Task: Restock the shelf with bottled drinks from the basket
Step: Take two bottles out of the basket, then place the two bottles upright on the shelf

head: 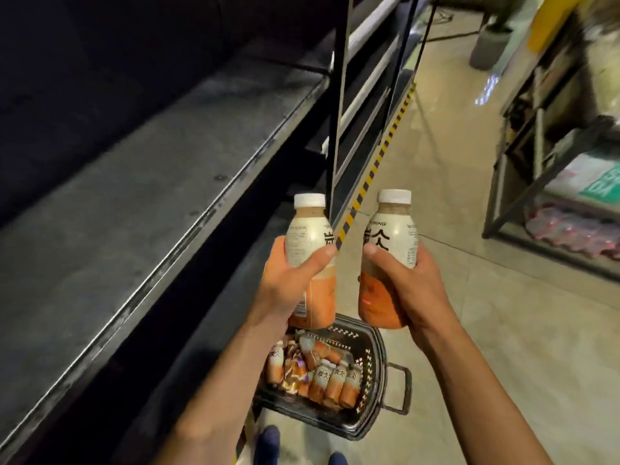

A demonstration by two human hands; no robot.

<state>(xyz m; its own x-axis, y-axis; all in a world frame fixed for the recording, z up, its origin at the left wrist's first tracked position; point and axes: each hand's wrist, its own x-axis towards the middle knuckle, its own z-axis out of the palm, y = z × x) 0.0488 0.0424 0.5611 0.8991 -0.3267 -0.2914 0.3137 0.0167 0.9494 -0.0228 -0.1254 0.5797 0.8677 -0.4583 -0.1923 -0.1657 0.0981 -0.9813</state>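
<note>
Shelf (pixel 110 229) bare | left hand (pixel 285 283) grips bottle (pixel 310 229) | right hand (pixel 412 290) likewise

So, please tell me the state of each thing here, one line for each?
Left hand: holds a capped bottle upright.
Right hand: holds a second capped bottle upright.
Left bottle: cap on, full.
Right bottle: cap on, full.
Basket: on the floor, bottles lying inside.
Shelf: bare.

The left hand (pixel 285 280) and right hand (pixel 409 280) each hold an upright white-capped plastic drink bottle, one (pixel 310 250) left of the other (pixel 389 250), side by side and apart. Below them, a black plastic shopping basket (pixel 375 407) on the tiled floor (pixel 503 347) holds more bottles (pixel 322 374) lying down. The dark metal shelf (pixel 117 213) runs along the left, its front edge near the basket.
</note>
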